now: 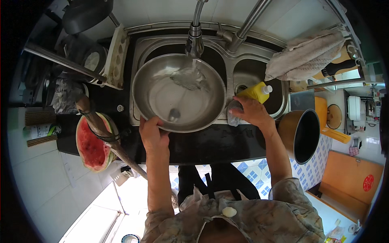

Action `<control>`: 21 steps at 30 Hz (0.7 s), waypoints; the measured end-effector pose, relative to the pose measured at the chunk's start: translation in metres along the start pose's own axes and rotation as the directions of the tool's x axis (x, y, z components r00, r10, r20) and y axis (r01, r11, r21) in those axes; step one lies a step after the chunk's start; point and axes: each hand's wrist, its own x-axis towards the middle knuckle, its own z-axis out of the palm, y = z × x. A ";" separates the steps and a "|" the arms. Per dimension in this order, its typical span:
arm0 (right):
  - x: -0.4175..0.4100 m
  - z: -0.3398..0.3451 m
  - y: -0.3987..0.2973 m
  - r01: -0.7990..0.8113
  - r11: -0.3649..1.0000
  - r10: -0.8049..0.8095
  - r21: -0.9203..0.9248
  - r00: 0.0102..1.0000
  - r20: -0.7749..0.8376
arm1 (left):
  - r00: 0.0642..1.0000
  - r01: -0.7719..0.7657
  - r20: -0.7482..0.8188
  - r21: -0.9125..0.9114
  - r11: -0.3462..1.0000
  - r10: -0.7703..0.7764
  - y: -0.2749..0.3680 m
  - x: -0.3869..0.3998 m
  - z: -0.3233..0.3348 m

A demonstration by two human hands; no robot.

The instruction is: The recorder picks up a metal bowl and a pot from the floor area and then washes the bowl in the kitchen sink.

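My left hand (154,133) grips the near-left rim of a wide stainless steel pan (152,100), thumb and fingers over its edge. The pan rests across the left sink bowl (214,50). Water runs from the faucet (194,42) into it and ripples at the far side. My right hand (253,111) has its thumb and fingertips around a grey scouring pad (233,120) on the sink's front ledge. Just beyond that hand, a yellow squeeze bottle (256,91) with a white cap leans in the smaller right bowl (247,68).
A cut watermelon half (92,142) lies left on the black counter (200,148), with a wooden stick (121,150) crossing in front. To the right, a dark-lined pot (299,136) lies tipped sideways. A towel (304,57) hangs over the right bowl. A drain strainer (120,108) sits left.
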 end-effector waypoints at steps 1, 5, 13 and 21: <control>0.002 0.003 0.002 0.035 0.999 -0.035 0.001 0.999 -0.039 | 0.992 -0.125 -0.002 0.038 0.991 0.125 0.001 -0.002 -0.002; 0.029 -0.018 -0.007 0.039 0.997 -0.033 0.062 0.994 -0.103 | 0.853 -0.522 0.012 0.059 0.851 0.523 0.010 -0.015 0.014; 0.162 -0.043 -0.014 0.130 0.991 -0.107 0.017 0.879 -0.465 | 0.315 -0.811 0.234 0.569 0.133 0.920 0.005 0.000 0.018; 0.260 -0.050 -0.009 -0.157 0.987 0.149 0.030 0.840 -0.521 | 0.144 -0.898 0.296 0.439 -0.001 0.944 0.000 0.005 0.014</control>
